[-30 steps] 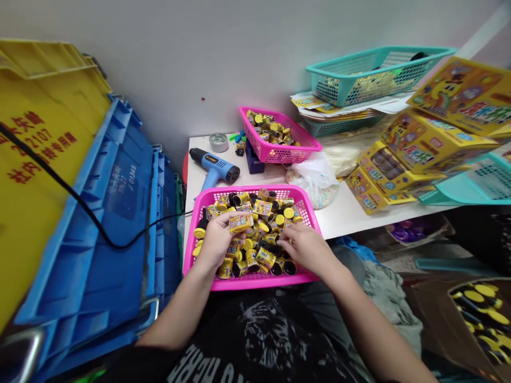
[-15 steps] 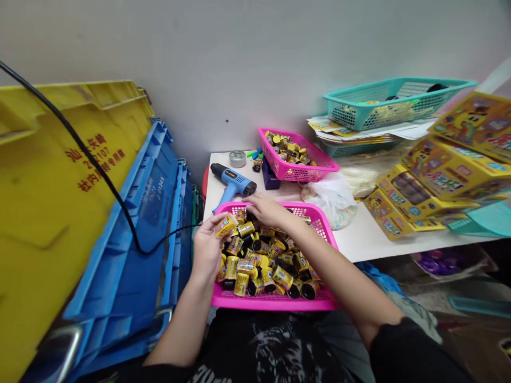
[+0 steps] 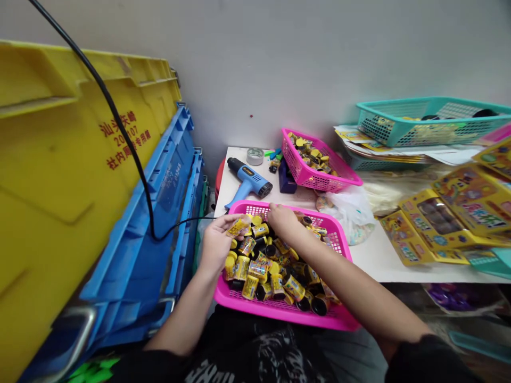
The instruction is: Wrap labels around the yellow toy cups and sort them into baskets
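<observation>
1 head-worn camera looks forward and down from close above the pink plastic basket (image 3: 281, 314).

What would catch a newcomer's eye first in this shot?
The large pink plastic basket, heaped with small yellow-and-black canisters, sits front and centre; the left hand pinches a small yellow packet above it, while the right hand reaches into the pile. To the left, a big yellow plastic crate and blue plastic crates lean by the wall, and a blue heat gun lies on the white table beyond the basket.
</observation>
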`<state>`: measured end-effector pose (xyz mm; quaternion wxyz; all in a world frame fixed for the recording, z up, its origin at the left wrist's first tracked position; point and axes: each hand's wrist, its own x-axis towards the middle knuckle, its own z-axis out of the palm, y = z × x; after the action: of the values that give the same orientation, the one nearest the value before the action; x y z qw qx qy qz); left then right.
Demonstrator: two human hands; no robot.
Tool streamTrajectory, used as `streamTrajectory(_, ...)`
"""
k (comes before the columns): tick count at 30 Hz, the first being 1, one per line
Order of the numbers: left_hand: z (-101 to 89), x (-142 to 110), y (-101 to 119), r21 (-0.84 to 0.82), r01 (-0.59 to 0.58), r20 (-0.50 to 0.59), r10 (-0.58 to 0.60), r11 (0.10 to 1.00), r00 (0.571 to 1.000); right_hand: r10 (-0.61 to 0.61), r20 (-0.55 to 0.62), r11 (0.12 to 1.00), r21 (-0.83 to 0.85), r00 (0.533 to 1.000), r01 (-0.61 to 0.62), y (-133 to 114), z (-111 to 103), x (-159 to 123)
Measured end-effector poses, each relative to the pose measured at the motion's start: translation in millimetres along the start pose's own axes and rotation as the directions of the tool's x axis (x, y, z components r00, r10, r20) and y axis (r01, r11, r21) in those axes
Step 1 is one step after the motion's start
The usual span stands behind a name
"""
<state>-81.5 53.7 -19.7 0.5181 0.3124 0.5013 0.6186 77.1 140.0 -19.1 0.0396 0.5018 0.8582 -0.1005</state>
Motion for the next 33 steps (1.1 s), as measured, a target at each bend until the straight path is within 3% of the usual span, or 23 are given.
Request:
streamTrajectory(4, 1.5, -7.6, -1.2, 0.012, 0.024, 0.075, -0.025, 1.000, 0.997, 0.028, -0.067, 0.996, 0.090, 0.997, -0.022, 11.6, -9.7, -22.8)
streamTrajectory(6, 7.1, -11.4, -2.6, 0.016, 0.052, 0.141, -0.054, 0.999, 0.989, 0.007, -0.149, 0.942, 0.332, 0.989, 0.044, 21.5, -15.8, -47.6)
streamTrajectory(7, 11.1, -13.4, -3.2, 0.022, 0.063, 0.175, -0.066, 0.998, 0.982, 0.001, -0.203, 0.848, 0.519, 0.979, 0.107, 25.1, -17.9, -62.1)
streamTrajectory(9, 20.4, -17.7, -3.9, 0.037, 0.072, 0.231, -0.078, 0.997, 0.970, 0.035, -0.304, 0.489, 0.836, 0.952, 0.249, 27.4, -19.8, -91.4)
streamTrajectory(11, 30.1, -22.6, -4.3, 0.065, 0.058, 0.279, -0.074, 0.996, 0.957, 0.120, -0.357, 0.137, 0.930, 0.926, 0.341, 23.9, -19.7, -116.9)
streamTrajectory(12, 34.5, -25.4, -4.6, 0.084, 0.048, 0.305, -0.071, 0.995, 0.950, 0.177, -0.374, 0.034, 0.927, 0.911, 0.374, 21.0, -19.4, -127.1)
streamTrajectory(14, 42.4, -31.1, -5.6, 0.127, 0.028, 0.346, -0.071, 0.991, 0.935, 0.292, -0.403, -0.047, 0.900, 0.868, 0.433, 15.4, -18.9, -141.8)
streamTrajectory(17, 51.9, -38.5, -7.1, 0.168, 0.007, 0.366, -0.069, 0.986, 0.928, 0.369, -0.424, 0.014, 0.892, 0.827, 0.451, 12.7, -15.9, -153.4)
streamTrajectory(22, 64.2, -44.3, -6.5, 0.187, -0.025, 0.364, -0.046, 0.982, 0.930, 0.355, -0.365, 0.157, 0.931, 0.860, 0.331, 22.2, -2.1, -164.4)
streamTrajectory(27, 68.4, -45.9, 0.5, 0.251, -0.019, 0.423, -0.093, 0.968, 0.901, 0.358, -0.387, 0.445, 0.871, 0.850, 0.210, 29.7, 0.4, -174.4)
streamTrajectory(29, 67.3, -46.7, 3.9, 0.249, 0.084, 0.490, -0.200, 0.965, 0.848, 0.347, -0.428, 0.523, 0.827, 0.835, 0.207, 29.5, -1.8, -175.8)
streamTrajectory(30, 66.6, -47.3, 5.0, 0.230, 0.159, 0.540, -0.262, 0.960, 0.800, 0.337, -0.449, 0.549, 0.808, 0.827, 0.215, 28.9, -2.4, -175.8)
streamTrajectory(32, 66.2, -49.4, 5.4, 0.196, 0.268, 0.624, -0.331, 0.943, 0.707, 0.307, -0.491, 0.573, 0.779, 0.815, 0.254, 27.0, -1.5, -174.7)
streamTrajectory(33, 66.7, -50.8, 4.6, 0.189, 0.283, 0.640, -0.336, 0.940, 0.691, 0.286, -0.507, 0.563, 0.776, 0.813, 0.285, 26.0, 0.3, -173.9)
